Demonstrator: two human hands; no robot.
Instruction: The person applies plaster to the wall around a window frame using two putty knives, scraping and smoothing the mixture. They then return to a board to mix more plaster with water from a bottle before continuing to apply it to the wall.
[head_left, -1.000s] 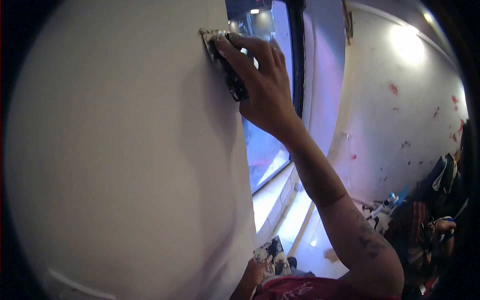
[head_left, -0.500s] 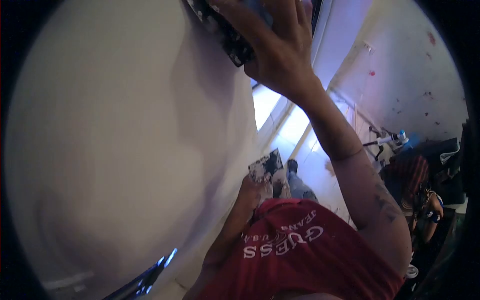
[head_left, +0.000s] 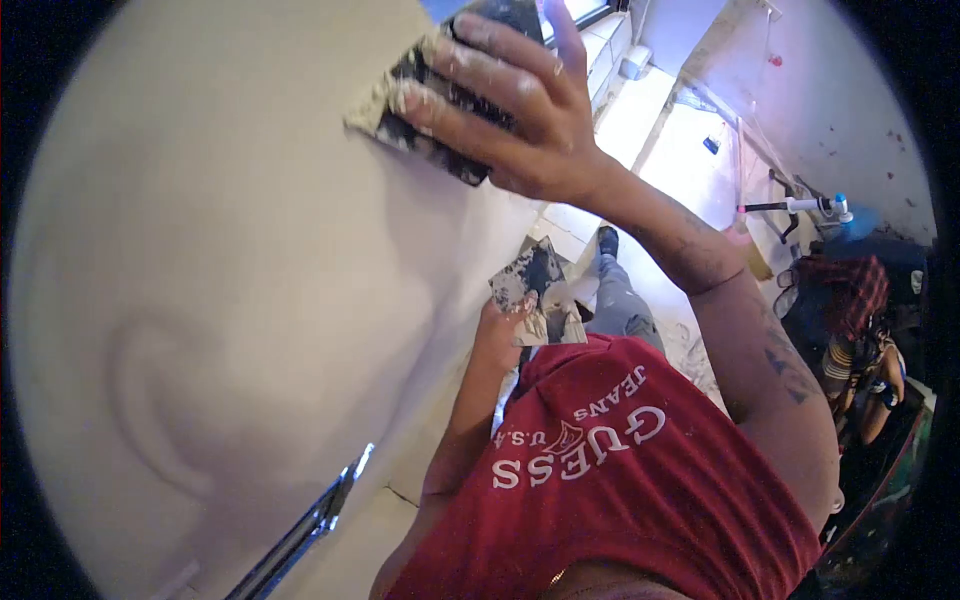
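R hand [head_left: 520,120] fingers fanned, clamping putty blade [head_left: 390,115] flat on wall [head_left: 200,250], long edge slanting up-right. L hand [head_left: 500,345] pinches second blade [head_left: 535,295] just off wall, lower; R nearer.

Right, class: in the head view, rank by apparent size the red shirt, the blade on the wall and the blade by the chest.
1. red shirt
2. wall blade, in the right hand
3. chest blade, in the left hand
The wall blade is partly hidden by fingers and perhaps nearer, so the blades' ranking is unsure.
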